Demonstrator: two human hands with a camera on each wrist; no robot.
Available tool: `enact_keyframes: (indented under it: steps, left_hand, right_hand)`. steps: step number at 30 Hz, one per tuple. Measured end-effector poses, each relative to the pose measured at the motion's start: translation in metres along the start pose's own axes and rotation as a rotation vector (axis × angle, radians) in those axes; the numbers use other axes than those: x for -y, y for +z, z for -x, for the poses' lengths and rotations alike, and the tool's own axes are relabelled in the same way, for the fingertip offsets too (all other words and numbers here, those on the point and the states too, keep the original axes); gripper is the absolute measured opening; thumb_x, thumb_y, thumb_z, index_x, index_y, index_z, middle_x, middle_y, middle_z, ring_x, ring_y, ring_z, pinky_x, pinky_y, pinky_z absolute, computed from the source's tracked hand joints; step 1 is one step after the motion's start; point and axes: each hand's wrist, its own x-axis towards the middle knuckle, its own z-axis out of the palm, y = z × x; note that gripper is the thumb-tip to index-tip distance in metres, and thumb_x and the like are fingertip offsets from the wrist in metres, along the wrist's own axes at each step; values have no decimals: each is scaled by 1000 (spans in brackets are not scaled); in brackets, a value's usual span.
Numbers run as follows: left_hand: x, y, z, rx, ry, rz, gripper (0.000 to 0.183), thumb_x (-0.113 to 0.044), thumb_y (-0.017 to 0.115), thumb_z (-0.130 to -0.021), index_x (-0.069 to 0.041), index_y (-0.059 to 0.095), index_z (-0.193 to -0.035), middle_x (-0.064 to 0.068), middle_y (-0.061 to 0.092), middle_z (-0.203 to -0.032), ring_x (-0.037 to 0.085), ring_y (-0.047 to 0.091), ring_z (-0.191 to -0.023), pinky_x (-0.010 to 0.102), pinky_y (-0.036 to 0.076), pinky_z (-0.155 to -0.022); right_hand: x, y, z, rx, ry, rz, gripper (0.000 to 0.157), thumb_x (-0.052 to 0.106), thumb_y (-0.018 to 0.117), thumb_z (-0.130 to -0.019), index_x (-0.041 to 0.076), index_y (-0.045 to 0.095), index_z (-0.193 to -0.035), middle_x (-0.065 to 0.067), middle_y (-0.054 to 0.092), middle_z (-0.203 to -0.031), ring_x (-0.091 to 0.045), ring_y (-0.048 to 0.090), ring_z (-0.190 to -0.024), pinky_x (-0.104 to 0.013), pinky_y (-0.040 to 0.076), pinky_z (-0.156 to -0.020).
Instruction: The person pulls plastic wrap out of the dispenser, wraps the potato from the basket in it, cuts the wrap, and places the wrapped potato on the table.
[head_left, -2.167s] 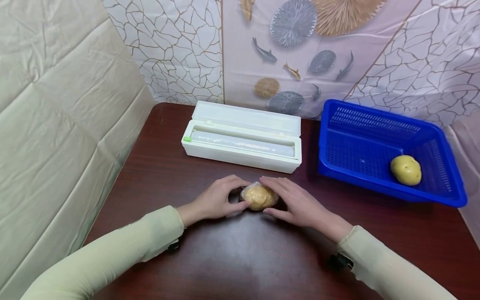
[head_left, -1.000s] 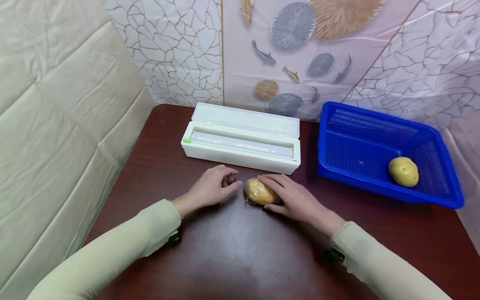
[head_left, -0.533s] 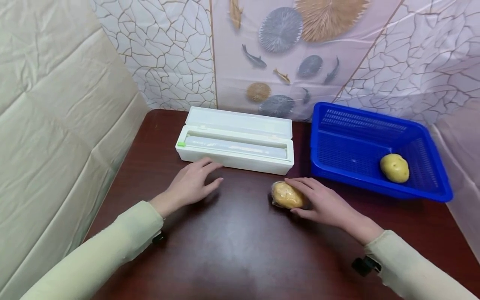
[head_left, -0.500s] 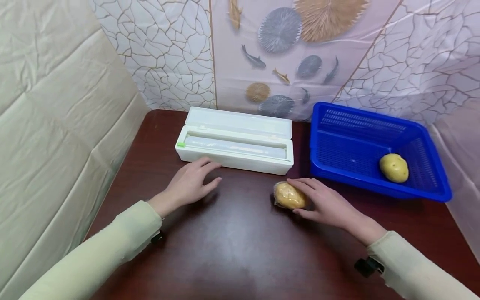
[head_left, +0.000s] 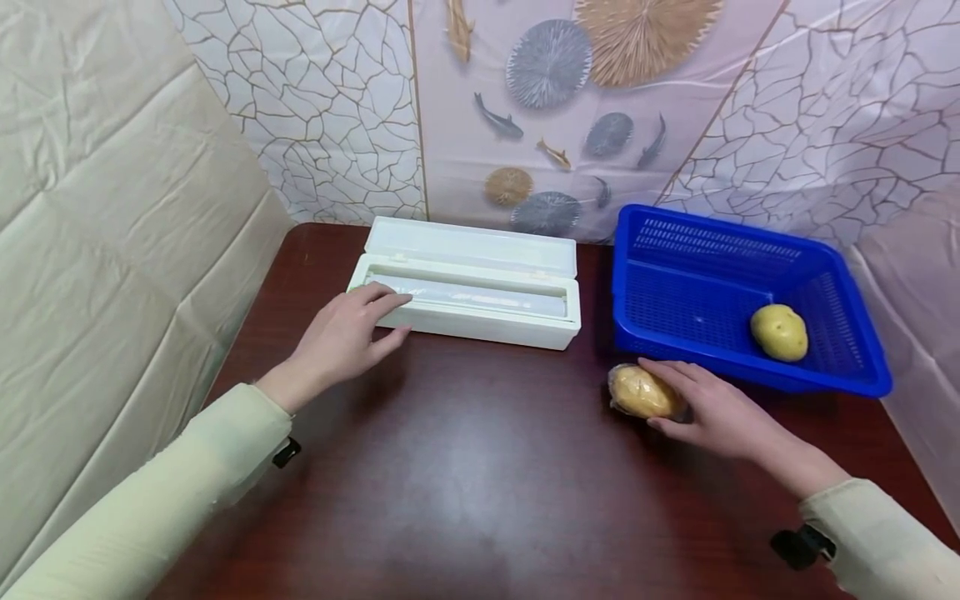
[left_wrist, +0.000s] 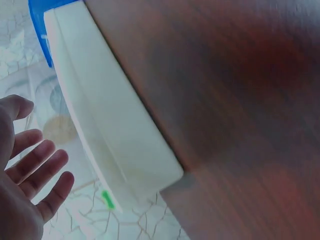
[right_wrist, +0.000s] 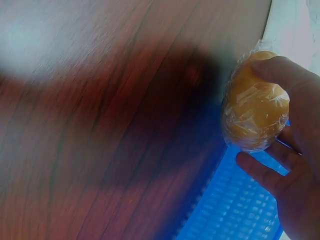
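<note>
My right hand grips a potato wrapped in clear plastic film, just in front of the blue basket. In the right wrist view the wrapped potato shows creased film, with the thumb over one end and the fingers around its far side. My left hand holds nothing; its fingers are spread and relaxed over the left front corner of the white cling film box. In the left wrist view that hand appears beside the box; whether it touches the box I cannot tell.
The box's lid is tipped back, showing a film roll inside. A bare yellow potato lies in the blue basket's right part. Dark wooden table runs under everything. Patterned cloth hangs behind, and plain pale cloth at the left.
Both hands were at the wrapped potato earlier. The left hand has let go and moved left to the box; the right has carried the potato rightward toward the basket. The view has shifted slightly.
</note>
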Motion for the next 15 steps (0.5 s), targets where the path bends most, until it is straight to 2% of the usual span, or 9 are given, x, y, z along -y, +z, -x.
enact_keyframes:
  steps: [3, 6, 15]
  left_hand:
    - [5, -2, 3, -19, -8, -20, 45, -25, 80, -94, -7, 72, -135, 16, 70, -127, 38, 69, -115, 55, 54, -96]
    - [8, -2, 8, -1, -35, -43, 49, -29, 78, -96, -7, 70, -139, 18, 66, -137, 40, 64, -124, 58, 51, -100]
    - [9, -5, 31, 54, -175, -69, 59, -34, 74, -100, -5, 60, -150, 20, 52, -158, 44, 54, -139, 62, 45, -110]
  right_hand:
    - [-5, 1, 4, 6, 6, -8, 86, 17, 96, -73, 3, 56, -148, -24, 68, -128, -42, 67, -115, -60, 57, -88]
    - [-7, 2, 6, 15, 7, -22, 85, 16, 95, -74, 3, 56, -149, -23, 69, -128, -41, 68, -115, -59, 57, -87]
    - [-9, 6, 11, 26, 22, -41, 90, 18, 95, -76, 3, 52, -153, -23, 67, -134, -40, 65, -121, -56, 52, -93]
